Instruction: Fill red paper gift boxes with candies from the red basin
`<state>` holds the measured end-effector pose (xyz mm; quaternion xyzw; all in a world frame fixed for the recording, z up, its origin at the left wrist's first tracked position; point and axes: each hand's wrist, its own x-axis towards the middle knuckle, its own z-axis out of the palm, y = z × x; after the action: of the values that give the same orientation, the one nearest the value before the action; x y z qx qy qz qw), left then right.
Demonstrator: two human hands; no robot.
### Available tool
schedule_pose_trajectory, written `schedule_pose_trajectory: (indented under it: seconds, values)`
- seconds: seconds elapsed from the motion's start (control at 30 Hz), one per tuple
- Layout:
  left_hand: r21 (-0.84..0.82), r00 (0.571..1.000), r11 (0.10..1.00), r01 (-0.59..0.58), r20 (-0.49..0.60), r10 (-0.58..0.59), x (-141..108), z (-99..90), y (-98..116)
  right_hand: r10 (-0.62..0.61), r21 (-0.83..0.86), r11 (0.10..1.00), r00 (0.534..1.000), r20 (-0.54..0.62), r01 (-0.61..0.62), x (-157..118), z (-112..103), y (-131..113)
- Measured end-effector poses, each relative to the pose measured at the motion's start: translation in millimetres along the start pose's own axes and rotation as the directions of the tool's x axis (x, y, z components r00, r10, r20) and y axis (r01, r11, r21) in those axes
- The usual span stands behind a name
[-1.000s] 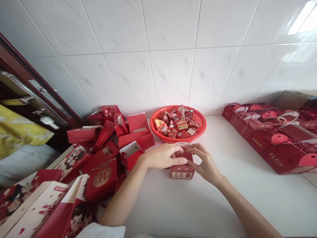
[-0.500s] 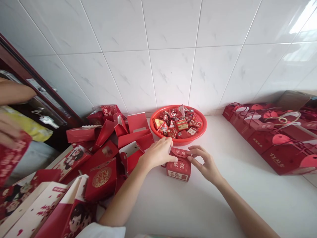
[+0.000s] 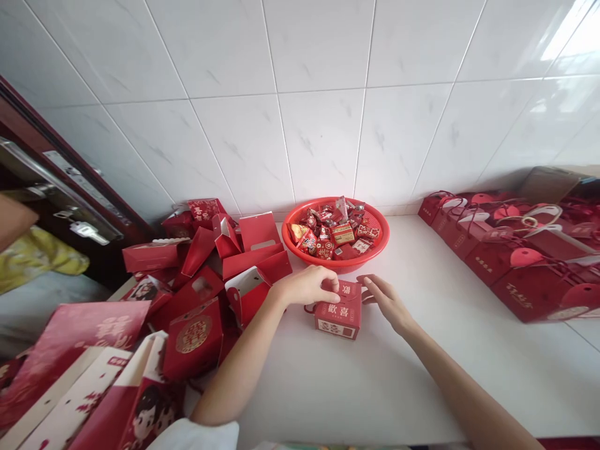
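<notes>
A small red box (image 3: 338,312) with white characters on its top stands on the white table (image 3: 375,387), its top flaps lying down flat. My left hand (image 3: 313,285) rests on the left part of the box top, its fingers curled over the flap. At the right side of the box is my right hand (image 3: 385,301), fingers stretched out and the tips near its back right edge; nothing shows in it. Just behind the box, a red plastic basket (image 3: 383,240) holds several wrapped sweets.
Red cartons (image 3: 193,334) in a heap cover the left side. Rows of red gift boxes with cords (image 3: 487,265) stand at the right by the tiled wall. At the far left, a person's arm (image 3: 14,224) shows beside a door with keys.
The box's top flap has gone down flat. My right hand has come off the flap to the box's side. At the left, the person's arm has moved back and a pink-red carton lies on the pile.
</notes>
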<state>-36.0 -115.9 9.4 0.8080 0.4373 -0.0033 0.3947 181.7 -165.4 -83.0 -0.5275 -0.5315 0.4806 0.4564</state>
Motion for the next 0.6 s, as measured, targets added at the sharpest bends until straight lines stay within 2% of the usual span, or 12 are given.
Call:
schedule_pose_trajectory:
  seconds: [0.07,0.17,0.27,0.43,0.53,0.6]
  values:
    - [0.028,1.000,1.000,0.000,0.022,0.000,0,3.1,4,0.044,0.017,0.999,0.995,0.089,-0.046,-1,-1,-2]
    - [0.040,1.000,0.999,0.017,0.018,-0.018,1,9.4,12,0.041,0.057,0.997,0.970,0.241,-0.057,-4,-4,-9]
    - [0.046,1.000,0.999,0.008,0.011,-0.008,4,14.4,13,0.019,0.044,0.998,0.951,0.309,-0.034,-6,-8,-16]
    - [0.009,0.996,1.000,0.024,0.086,-0.025,13,17.8,7,-0.129,-0.052,0.987,0.940,0.314,0.153,-10,-19,-21]
    - [-0.073,0.996,0.997,-0.023,0.084,0.029,17,20.5,4,-0.208,-0.113,0.957,0.906,0.368,0.266,-19,-22,-23]
    - [-0.093,0.998,0.996,-0.014,0.057,0.019,18,23.0,3,-0.225,-0.235,0.917,0.903,0.366,0.324,-27,-21,-23]
